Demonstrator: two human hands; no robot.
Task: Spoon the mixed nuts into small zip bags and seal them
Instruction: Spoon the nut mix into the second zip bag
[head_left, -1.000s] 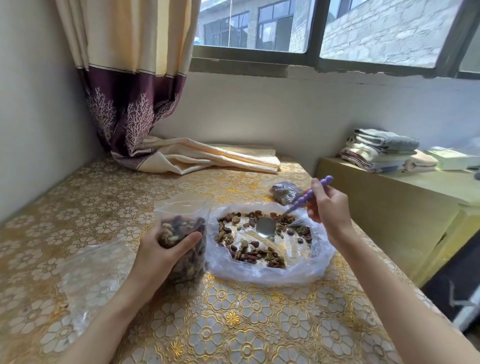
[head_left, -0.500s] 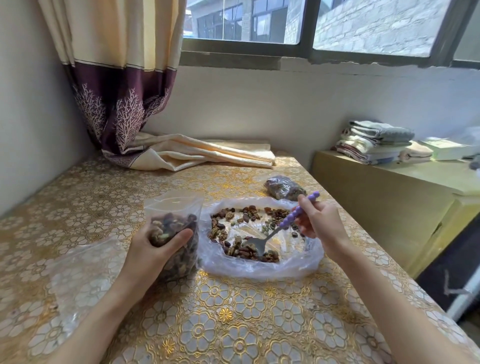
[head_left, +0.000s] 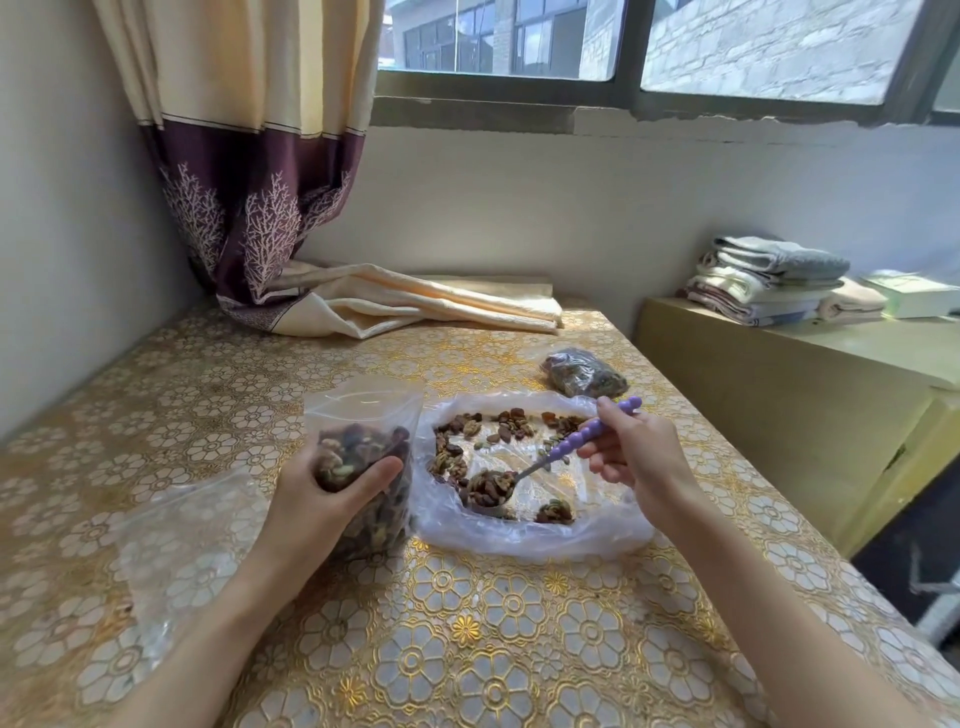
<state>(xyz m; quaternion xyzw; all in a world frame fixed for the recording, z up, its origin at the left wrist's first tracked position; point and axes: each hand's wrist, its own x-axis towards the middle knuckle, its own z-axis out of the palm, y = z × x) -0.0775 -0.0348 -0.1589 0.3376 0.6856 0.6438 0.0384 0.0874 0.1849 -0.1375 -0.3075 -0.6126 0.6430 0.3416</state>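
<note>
My left hand (head_left: 324, 501) grips a small clear zip bag (head_left: 363, 415) that stands upright on the table, its mouth open and its lower half full of mixed nuts. To its right lies a wide plastic sheet (head_left: 571, 535) with loose mixed nuts (head_left: 511, 423) scattered on it. My right hand (head_left: 636, 457) holds the purple beaded handle of a spoon (head_left: 566, 444). The spoon's bowl, heaped with nuts (head_left: 488, 486), sits low over the left part of the sheet, close to the zip bag.
A filled, closed bag of nuts (head_left: 584, 371) lies behind the sheet. Empty clear bags (head_left: 182, 530) lie flat at the left. A curtain (head_left: 249, 156) and folded cloth (head_left: 441, 304) sit at the back. The table (head_left: 493, 623) ends at the right beside a yellow cabinet (head_left: 779, 415) with stacked towels (head_left: 769, 275).
The spoon dipped into the loose nuts and scooped toward the near left; its bowl now carries a heap of nuts. My left hand kept the zip bag in place.
</note>
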